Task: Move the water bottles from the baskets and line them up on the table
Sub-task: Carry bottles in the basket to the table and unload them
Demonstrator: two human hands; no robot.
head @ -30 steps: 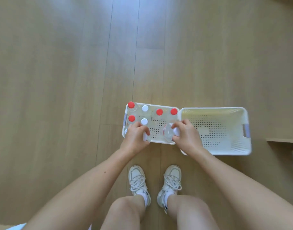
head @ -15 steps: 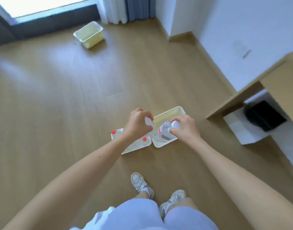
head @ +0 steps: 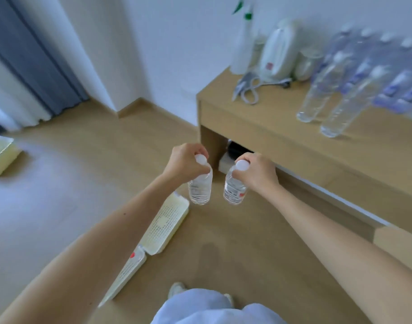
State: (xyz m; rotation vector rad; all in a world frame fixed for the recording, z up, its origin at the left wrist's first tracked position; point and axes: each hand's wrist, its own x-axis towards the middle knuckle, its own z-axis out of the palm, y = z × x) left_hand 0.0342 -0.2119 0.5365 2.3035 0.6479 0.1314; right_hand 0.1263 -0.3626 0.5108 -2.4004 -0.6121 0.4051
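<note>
My left hand point(head: 185, 163) grips a clear, white-capped water bottle point(head: 199, 189) by its neck. My right hand point(head: 257, 173) holds a second white-capped bottle point(head: 235, 190) the same way. Both bottles hang upright in the air above the floor, just left of the wooden table point(head: 282, 127). Several clear bottles point(head: 354, 78) stand in rows on the table's right part, blurred. Below my left forearm lie two cream baskets on the floor: the farther one point(head: 165, 224) looks bare inside, the nearer one point(head: 128, 272) shows a red cap point(head: 132, 255) and is partly hidden by my arm.
A white kettle point(head: 278, 54), a spray bottle point(head: 241, 47) and a coiled grey cable point(head: 247, 86) sit at the table's back left. A third cream basket point(head: 0, 154) lies on the floor at far left, near grey curtains point(head: 34, 59). A dark object sits under the table.
Both hands have lifted their bottles out of the basket and carried them up toward the table. The view swung up and right, bringing the table and its bottles into sight.
</note>
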